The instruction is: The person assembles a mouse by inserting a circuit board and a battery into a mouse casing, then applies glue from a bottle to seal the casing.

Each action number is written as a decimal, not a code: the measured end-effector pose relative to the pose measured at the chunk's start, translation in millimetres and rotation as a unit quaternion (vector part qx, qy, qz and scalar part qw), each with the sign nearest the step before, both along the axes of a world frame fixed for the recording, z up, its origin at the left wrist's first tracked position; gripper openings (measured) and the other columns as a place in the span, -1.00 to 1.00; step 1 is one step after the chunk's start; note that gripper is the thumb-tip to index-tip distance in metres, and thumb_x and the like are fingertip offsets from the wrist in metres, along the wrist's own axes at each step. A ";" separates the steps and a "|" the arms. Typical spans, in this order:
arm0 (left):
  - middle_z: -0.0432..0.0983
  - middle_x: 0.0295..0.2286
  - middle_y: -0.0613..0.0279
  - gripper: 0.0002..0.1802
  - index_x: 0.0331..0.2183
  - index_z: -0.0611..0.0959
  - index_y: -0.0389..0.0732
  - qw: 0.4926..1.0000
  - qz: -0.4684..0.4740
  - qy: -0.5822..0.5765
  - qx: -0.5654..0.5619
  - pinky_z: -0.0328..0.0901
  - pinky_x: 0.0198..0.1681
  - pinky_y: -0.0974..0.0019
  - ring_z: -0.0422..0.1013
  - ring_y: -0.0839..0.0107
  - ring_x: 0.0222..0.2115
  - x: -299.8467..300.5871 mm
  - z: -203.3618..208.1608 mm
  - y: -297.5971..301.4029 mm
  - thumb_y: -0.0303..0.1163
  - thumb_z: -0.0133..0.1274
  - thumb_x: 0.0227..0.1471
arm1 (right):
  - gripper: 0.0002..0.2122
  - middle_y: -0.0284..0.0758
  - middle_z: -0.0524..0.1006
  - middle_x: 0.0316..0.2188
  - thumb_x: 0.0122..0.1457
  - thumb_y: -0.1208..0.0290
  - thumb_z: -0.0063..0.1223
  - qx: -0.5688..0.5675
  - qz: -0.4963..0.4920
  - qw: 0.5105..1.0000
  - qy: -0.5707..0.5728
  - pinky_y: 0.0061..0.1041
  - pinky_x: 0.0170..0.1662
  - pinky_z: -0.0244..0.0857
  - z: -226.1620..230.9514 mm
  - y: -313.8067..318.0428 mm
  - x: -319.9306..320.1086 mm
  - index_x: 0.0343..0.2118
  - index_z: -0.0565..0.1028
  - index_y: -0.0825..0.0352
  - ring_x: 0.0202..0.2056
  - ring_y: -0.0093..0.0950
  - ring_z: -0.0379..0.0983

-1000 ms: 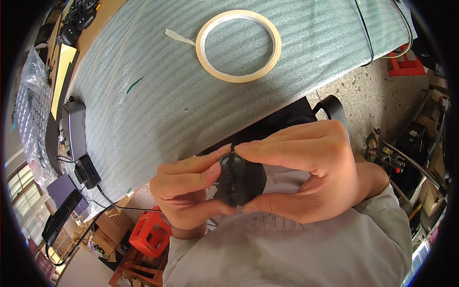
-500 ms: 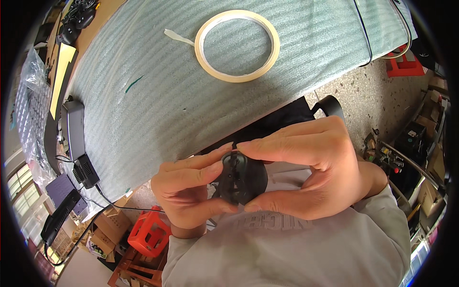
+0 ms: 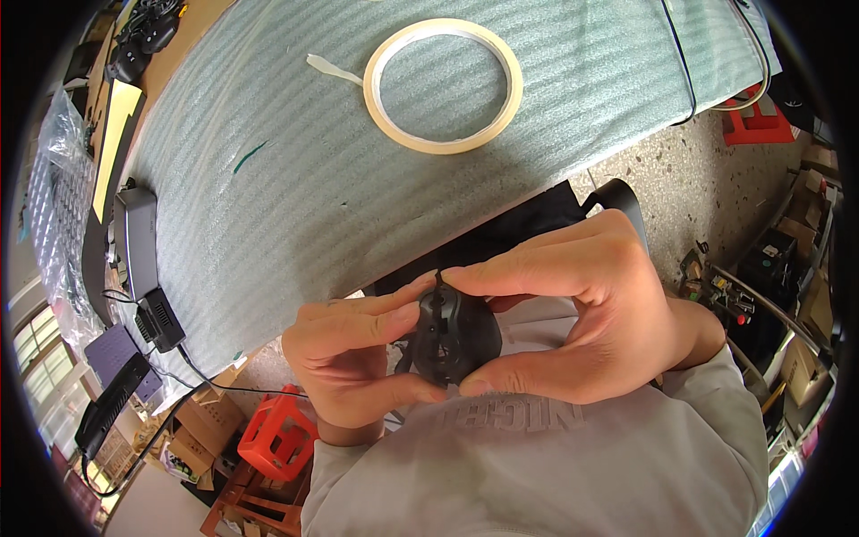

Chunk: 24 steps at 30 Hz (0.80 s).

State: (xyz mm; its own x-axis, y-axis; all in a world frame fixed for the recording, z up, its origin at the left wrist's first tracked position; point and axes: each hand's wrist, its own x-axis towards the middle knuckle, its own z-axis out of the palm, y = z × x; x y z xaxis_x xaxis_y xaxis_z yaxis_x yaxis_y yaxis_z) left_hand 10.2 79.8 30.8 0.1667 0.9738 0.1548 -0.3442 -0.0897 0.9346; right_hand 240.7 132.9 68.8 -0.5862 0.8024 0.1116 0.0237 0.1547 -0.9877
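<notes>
A rounded black plastic device, about palm-sized with a seam and small openings along one side, is held up in front of my chest. My left hand pinches its left side, thumb below and fingers above. From the right, my right hand grips it with the index finger at the top and the thumb at the bottom. A thin dark strip sticks up between the fingertips at its top end. The fingers hide parts of the device, and its exact kind does not show.
Beyond my hands lies a table covered with pale foam sheeting, bearing a large roll of cream tape. At the left are a black adapter, cables and bubble wrap. A red stool and cardboard boxes stand below.
The device has tilted slightly in my hands, showing more of its seam side. My right hand has shifted a little lower; both hands keep their hold.
</notes>
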 end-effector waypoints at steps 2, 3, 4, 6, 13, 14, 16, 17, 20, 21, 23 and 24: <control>0.51 -0.17 -0.47 -0.31 -0.19 0.69 -0.43 1.000 -0.001 0.007 0.004 0.45 -0.07 0.24 0.59 0.05 -0.17 0.4 0.9 0.4 -0.50 0.55 -0.51 | -0.48 -0.04 0.64 -0.37 -0.22 0.47 0.53 0.006 -0.007 1.000 -0.010 -0.52 -0.28 0.52 1.2 -0.9 0.5 -0.13 0.58 0.54 -0.36 -0.29 0.66; 0.51 -0.17 -0.47 -0.32 -0.19 0.69 -0.43 1.000 -0.002 0.014 0.007 0.45 -0.07 0.24 0.59 0.05 -0.17 0.6 1.2 0.5 -0.50 0.55 -0.51 | -0.48 -0.05 0.64 -0.38 -0.22 0.47 0.53 0.012 -0.013 1.000 -0.020 -0.52 -0.29 0.52 1.8 -1.3 0.8 -0.14 0.58 0.54 -0.36 -0.29 0.66; 0.51 -0.17 -0.47 -0.32 -0.19 0.69 -0.43 1.000 -0.002 0.014 0.007 0.45 -0.07 0.24 0.59 0.05 -0.17 1.1 1.0 0.0 -0.50 0.55 -0.51 | -0.48 -0.05 0.64 -0.38 -0.22 0.47 0.53 0.012 -0.013 1.000 -0.021 -0.52 -0.29 0.52 2.2 -0.8 1.1 -0.14 0.58 0.54 -0.36 -0.29 0.66; 0.51 -0.17 -0.47 -0.31 -0.19 0.69 -0.44 1.000 0.010 0.004 0.007 0.45 -0.06 0.24 0.58 0.04 -0.16 2.2 1.2 -1.7 -0.51 0.55 -0.52 | -0.49 -0.03 0.64 -0.40 -0.22 0.47 0.53 0.031 -0.005 0.999 -0.027 -0.53 -0.31 0.52 2.5 0.7 1.8 -0.15 0.58 0.54 -0.38 -0.28 0.66; 0.54 -0.17 -0.41 -0.44 -0.13 0.64 -0.50 0.999 0.003 0.050 -0.017 0.43 -0.05 0.25 0.58 0.07 -0.16 -3.0 5.1 -3.8 -0.50 0.43 -0.24 | -0.51 -0.05 0.65 -0.33 -0.19 0.57 0.51 -0.079 0.013 0.997 0.013 -0.51 -0.17 0.53 -0.3 2.5 -1.7 -0.14 0.56 0.58 -0.29 -0.37 0.66; 0.53 -0.14 -0.41 -0.46 -0.11 0.63 -0.51 0.999 -0.003 0.052 -0.004 0.42 -0.05 0.26 0.57 0.07 -0.14 -3.5 2.7 -3.5 -0.51 0.37 -0.19 | -0.52 -0.06 0.65 -0.30 -0.18 0.60 0.50 -0.123 0.013 0.992 0.011 -0.49 -0.13 0.52 -0.5 2.8 -2.4 -0.13 0.55 0.59 -0.25 -0.39 0.64; 0.52 -0.12 -0.41 -0.48 -0.08 0.61 -0.52 0.999 -0.008 0.053 0.010 0.42 -0.05 0.26 0.57 0.08 -0.13 -5.4 1.4 -2.1 -0.53 0.32 -0.13 | -0.52 -0.08 0.65 -0.26 -0.16 0.63 0.48 -0.166 0.015 0.986 0.010 -0.47 -0.08 0.52 -0.5 3.2 -2.9 -0.12 0.55 0.59 -0.22 -0.41 0.63; 0.51 -0.09 -0.40 -0.47 -0.06 0.60 -0.52 0.998 -0.024 0.057 -0.004 0.42 -0.05 0.27 0.56 0.08 -0.12 -6.9 2.4 -1.2 -0.55 0.31 -0.13 | -0.53 -0.08 0.64 -0.25 -0.15 0.64 0.47 -0.183 0.013 0.983 0.010 -0.46 -0.07 0.51 -1.1 3.0 -2.3 -0.12 0.55 0.60 -0.21 -0.41 0.62; 0.50 -0.07 -0.38 -0.44 -0.03 0.57 -0.51 0.997 -0.045 0.049 -0.030 0.41 -0.05 0.28 0.55 0.09 -0.11 -6.2 5.3 -0.6 -0.57 0.30 -0.14 | -0.55 -0.08 0.64 -0.24 -0.13 0.64 0.46 -0.198 0.007 0.980 0.001 -0.45 -0.05 0.51 0.2 2.9 -1.1 -0.12 0.55 0.60 -0.20 -0.41 0.62; 0.50 -0.06 -0.37 -0.42 -0.01 0.56 -0.51 0.997 -0.048 0.038 -0.041 0.41 -0.06 0.29 0.55 0.10 -0.11 -5.8 5.9 -0.8 -0.57 0.30 -0.13 | -0.55 -0.08 0.64 -0.24 -0.12 0.64 0.45 -0.196 0.002 0.981 -0.008 -0.45 -0.06 0.51 1.6 3.1 -0.7 -0.12 0.55 0.60 -0.20 -0.41 0.62; 0.50 -0.06 -0.35 -0.42 -0.01 0.56 -0.51 0.997 -0.049 0.047 -0.044 0.41 -0.06 0.29 0.55 0.11 -0.11 -7.4 5.7 -0.6 -0.59 0.30 -0.14 | -0.56 -0.09 0.64 -0.25 -0.12 0.64 0.45 -0.201 0.011 0.980 -0.008 -0.45 -0.06 0.51 2.4 5.7 -1.6 -0.12 0.55 0.60 -0.21 -0.42 0.62; 0.51 -0.07 -0.34 -0.42 -0.01 0.56 -0.50 0.996 -0.048 0.055 -0.045 0.41 -0.06 0.30 0.55 0.12 -0.11 -8.1 5.6 -0.3 -0.60 0.29 -0.14 | -0.57 -0.09 0.65 -0.26 -0.11 0.63 0.44 -0.205 0.020 0.979 -0.008 -0.45 -0.07 0.52 3.0 6.6 -1.7 -0.13 0.55 0.60 -0.21 -0.42 0.62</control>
State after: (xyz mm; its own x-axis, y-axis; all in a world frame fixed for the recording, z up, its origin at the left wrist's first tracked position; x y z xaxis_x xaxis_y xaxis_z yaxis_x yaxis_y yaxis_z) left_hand 2.1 79.5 36.4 0.2714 0.9615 0.0429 -0.2413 0.0248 0.9701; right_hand 239.0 139.5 71.8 -0.6175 0.7540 -0.2241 0.0412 -0.2535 -0.9665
